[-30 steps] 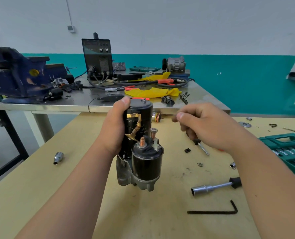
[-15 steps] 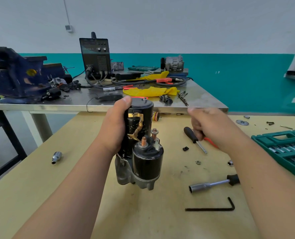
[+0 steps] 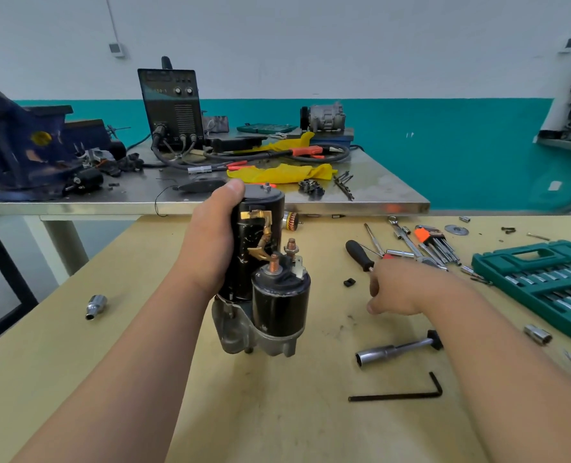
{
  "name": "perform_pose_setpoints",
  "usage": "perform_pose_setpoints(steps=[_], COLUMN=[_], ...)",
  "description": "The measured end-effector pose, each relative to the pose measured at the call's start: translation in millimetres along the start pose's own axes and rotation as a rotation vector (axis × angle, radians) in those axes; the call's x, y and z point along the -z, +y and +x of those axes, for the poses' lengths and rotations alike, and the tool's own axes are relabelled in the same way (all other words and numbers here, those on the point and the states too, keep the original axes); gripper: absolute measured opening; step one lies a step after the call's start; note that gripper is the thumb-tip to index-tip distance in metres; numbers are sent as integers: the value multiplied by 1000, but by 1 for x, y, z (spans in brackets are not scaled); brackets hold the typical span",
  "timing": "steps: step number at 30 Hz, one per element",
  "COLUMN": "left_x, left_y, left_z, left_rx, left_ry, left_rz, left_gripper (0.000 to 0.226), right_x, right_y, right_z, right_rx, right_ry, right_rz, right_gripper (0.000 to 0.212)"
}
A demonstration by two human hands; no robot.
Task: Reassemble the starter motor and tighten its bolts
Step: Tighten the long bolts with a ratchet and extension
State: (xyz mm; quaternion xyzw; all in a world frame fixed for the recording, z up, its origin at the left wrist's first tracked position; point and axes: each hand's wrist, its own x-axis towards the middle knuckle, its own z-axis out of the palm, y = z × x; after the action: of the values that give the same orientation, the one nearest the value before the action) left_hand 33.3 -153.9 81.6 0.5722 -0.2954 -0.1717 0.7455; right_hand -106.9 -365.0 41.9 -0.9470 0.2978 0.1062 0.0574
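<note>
The black starter motor point(image 3: 260, 262) stands upright on the wooden table point(image 3: 144, 329), its solenoid point(image 3: 280, 305) facing me and copper studs on top. My left hand point(image 3: 210, 242) grips the motor body from the left, thumb on its top rim. My right hand point(image 3: 407, 289) is low over the table to the right of the motor, just below the black-handled screwdriver point(image 3: 359, 255). Its index finger and thumb point left and are spread apart, with nothing seen between them. The screwdriver's shaft is hidden under the hand.
A nut driver point(image 3: 394, 350) and a black hex key point(image 3: 397, 394) lie front right. A green socket case point(image 3: 544, 282) sits at the right, with a hex-key set point(image 3: 434, 240) and ratchet parts behind. A loose socket point(image 3: 95, 305) lies left. A steel bench point(image 3: 344, 203) with a vise point(image 3: 17, 152) stands behind.
My right hand has moved from beside the motor's top to the right and down to the table by the screwdriver. The left hand and motor have stayed put.
</note>
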Motion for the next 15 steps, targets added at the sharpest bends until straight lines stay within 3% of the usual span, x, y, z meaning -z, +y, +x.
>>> perform_pose_setpoints(steps=[8,13,15], left_x=[-17,-21,-19], left_y=[0,-4,-5], left_z=[-9,-9,-8], left_rx=[-244,-258,-257], left_ry=[327,469,486], left_rz=[241,282,285], left_gripper=[69,50,49], right_x=[-11,-9,-10], right_y=[-4,9,9], right_z=[9,9,9], right_rx=[0,12,35], right_ry=[16,65,66], right_rz=[-1,192,195], right_gripper=[22,5,11])
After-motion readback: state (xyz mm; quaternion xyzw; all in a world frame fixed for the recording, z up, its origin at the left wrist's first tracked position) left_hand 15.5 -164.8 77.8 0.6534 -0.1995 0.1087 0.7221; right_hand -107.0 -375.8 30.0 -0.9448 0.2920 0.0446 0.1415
